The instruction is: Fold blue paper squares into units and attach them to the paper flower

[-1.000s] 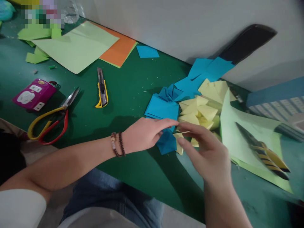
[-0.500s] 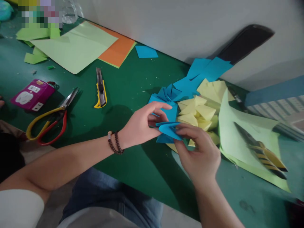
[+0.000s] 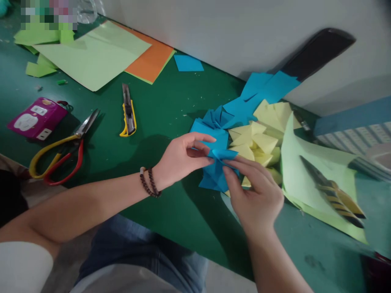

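A small piece of folded blue paper (image 3: pixel 225 154) is held up between both hands above the green table. My left hand (image 3: pixel 179 158), with a beaded bracelet at its wrist, pinches its left side between thumb and fingers. From the other side, my right hand (image 3: pixel 258 193) grips the paper with thumb and forefinger. Just beyond the hands lie more folded blue papers (image 3: pixel 210 132), partly covered by the fingers. To their right sits a heap of folded pale yellow papers (image 3: pixel 256 140).
Left on the green table (image 3: pixel 159 110) are a yellow utility knife (image 3: pixel 129 116), scissors (image 3: pixel 80 136) and a purple socket block (image 3: pixel 38 118). Behind lie light green sheets (image 3: pixel 94 57) and orange paper (image 3: pixel 149 61). Yellow-and-black pliers (image 3: pixel 336 195) rest on green paper at right.
The held blue paper has been turned and its folds now look narrower and flatter. My left fingers have closed in on its left side. The view has shifted slightly.
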`<state>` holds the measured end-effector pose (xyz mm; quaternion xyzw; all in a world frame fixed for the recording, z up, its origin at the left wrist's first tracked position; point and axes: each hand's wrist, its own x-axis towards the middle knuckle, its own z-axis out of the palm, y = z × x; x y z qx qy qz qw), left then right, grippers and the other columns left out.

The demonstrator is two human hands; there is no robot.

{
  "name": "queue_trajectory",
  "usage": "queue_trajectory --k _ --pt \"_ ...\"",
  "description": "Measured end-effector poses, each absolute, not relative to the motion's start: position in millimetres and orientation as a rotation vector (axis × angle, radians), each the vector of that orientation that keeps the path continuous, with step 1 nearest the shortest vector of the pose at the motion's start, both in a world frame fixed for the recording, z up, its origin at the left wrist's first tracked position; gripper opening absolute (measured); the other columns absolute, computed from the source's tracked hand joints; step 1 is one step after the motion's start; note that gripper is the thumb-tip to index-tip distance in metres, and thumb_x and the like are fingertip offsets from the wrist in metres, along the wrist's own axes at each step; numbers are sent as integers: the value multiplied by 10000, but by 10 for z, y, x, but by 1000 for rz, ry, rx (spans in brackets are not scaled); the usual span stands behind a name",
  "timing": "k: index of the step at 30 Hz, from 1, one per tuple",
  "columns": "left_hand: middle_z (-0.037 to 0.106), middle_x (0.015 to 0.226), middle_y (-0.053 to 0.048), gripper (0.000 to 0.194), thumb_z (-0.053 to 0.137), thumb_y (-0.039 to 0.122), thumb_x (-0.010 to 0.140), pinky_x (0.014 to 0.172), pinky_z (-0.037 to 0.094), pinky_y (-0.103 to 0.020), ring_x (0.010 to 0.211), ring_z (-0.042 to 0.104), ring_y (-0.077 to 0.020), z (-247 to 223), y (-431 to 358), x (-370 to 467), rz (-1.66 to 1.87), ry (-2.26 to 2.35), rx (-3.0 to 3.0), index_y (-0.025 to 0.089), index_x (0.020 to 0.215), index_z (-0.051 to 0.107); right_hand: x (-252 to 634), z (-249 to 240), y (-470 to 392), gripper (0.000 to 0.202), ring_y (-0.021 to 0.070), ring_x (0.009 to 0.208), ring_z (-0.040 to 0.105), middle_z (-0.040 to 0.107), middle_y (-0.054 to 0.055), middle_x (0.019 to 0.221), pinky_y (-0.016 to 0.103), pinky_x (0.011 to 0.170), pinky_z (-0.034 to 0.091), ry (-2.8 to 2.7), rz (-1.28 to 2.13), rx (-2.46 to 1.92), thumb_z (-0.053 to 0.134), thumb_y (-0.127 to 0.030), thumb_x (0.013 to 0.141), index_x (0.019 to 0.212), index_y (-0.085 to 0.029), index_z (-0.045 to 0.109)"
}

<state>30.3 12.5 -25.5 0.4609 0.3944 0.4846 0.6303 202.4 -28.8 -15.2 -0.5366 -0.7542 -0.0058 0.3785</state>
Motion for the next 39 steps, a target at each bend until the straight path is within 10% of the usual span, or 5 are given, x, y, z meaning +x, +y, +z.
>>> queue_trajectory --k 26,39 --pt "733 841 -18 121 751 213 755 720 574 -225 793 699 -137 -252 51 328 1072 926 1358 161 842 685 1986 -122 -315 90 183 728 685 690 -2 786 314 654 548 -1788 144 -1644 690 -284 809 846 -248 616" --pt "698 707 -12 75 748 169 739 598 520 -207 655 649 -114 -234 97 310 935 938 1218 138 731 680 2064 -97 -288 338 191 771 702 706 24 825 293 582 554 -1628 590 -1723 704 -370 790 1103 -255 649"
